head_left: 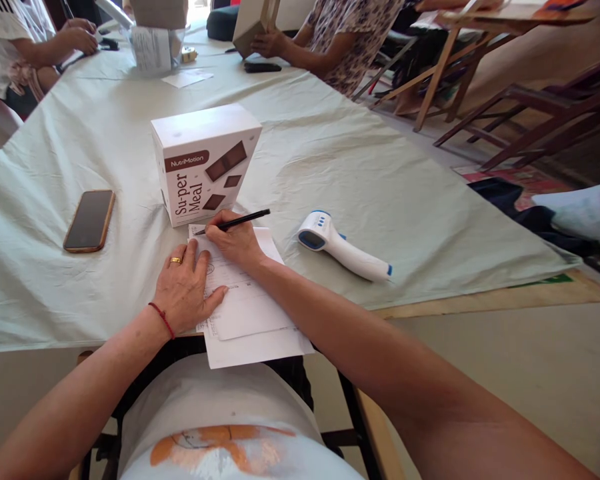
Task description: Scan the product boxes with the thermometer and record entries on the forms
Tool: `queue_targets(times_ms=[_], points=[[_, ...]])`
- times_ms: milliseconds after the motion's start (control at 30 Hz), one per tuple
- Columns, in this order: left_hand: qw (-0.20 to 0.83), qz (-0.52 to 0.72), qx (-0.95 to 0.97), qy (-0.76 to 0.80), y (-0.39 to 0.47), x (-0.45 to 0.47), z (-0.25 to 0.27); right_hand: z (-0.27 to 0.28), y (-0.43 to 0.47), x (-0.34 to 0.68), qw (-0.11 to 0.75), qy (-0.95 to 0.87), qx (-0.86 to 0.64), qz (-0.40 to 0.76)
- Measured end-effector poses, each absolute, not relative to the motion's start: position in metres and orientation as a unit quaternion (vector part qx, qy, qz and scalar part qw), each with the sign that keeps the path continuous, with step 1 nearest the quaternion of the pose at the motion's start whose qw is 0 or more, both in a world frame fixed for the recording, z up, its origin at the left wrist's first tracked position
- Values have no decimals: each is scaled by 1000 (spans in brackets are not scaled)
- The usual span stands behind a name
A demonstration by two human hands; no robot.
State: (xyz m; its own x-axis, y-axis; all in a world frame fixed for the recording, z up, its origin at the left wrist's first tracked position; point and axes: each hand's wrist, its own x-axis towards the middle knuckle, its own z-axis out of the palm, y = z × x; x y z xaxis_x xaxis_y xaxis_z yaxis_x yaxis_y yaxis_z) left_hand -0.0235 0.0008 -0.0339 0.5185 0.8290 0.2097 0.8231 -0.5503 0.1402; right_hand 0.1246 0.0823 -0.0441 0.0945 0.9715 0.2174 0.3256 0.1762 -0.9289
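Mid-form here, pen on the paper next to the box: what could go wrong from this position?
The papers overhang the table edge; if the left hand lifts, they may slide off. The right hand writes with the pen close to the box, so a stroke could bump it.

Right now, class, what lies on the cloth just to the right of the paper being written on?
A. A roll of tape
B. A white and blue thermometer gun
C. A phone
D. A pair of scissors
B: the white and blue thermometer gun lies on the cloth right of the paper, where the right hand holds a pen; the phone lies far to the left.
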Motion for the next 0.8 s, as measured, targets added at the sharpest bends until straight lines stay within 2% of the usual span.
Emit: queue_targets(times_ms=[800], points=[[17,128,870,475,1,-23,-33,-41,83,125,500,-570,-559,335]])
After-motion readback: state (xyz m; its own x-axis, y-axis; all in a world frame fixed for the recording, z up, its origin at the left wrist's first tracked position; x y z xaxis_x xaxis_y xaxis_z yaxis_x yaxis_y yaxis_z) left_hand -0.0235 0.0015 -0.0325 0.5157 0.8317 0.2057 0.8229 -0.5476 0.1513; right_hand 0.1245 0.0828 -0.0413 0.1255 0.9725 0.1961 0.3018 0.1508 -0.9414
